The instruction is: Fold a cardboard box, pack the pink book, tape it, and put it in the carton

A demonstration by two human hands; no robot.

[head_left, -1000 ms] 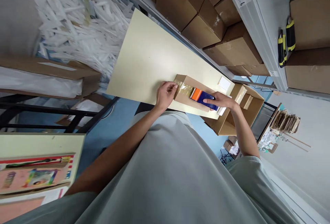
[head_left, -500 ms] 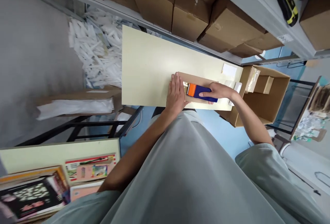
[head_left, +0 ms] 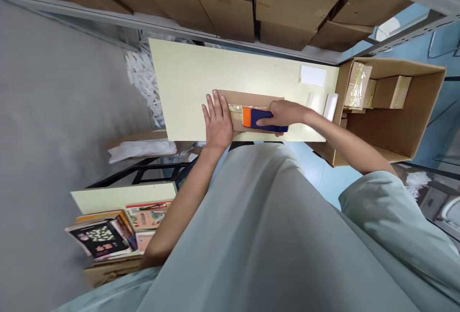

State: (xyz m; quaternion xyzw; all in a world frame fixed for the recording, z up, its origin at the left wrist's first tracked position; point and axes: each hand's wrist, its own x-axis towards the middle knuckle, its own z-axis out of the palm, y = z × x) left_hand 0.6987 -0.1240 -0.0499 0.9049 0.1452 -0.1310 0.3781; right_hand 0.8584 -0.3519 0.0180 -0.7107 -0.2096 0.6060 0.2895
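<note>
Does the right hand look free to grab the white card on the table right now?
Probably not: the right hand holds the tape dispenser and would likely have to release it first, though nothing visible covers the white card.

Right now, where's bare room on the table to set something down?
Bare: cream table left of left hand; strip between taped carton and shelf rail. Crowded: mid-front, tape dispenser in right hand; right end, white card near open carton.

A cream tabletop [head_left: 187, 72] carries a taped cardboard box [head_left: 251, 99], with a white card [head_left: 312, 75] and a slim white object [head_left: 330, 106] to the box's right.
</note>
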